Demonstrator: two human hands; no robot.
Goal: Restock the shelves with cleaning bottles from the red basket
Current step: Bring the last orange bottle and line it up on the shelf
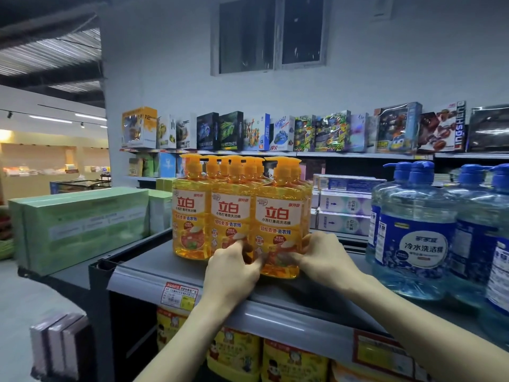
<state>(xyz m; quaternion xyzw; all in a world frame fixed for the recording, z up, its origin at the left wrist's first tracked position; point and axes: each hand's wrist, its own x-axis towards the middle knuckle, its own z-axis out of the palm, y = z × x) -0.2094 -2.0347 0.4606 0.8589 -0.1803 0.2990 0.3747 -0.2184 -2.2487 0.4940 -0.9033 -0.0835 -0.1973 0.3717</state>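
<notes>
Yellow bottle (pixel 278 224) stood upright near the shelf (pixel 154 260) front.
Left hand (pixel 231 271) and right hand (pixel 325 257) curled round its lower sides, one each side; matching bottles (pixel 190 216) stood just left.

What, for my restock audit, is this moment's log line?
left hand + right hand: grip front-right orange bottle | bottle: upright on shelf | row: front
</notes>
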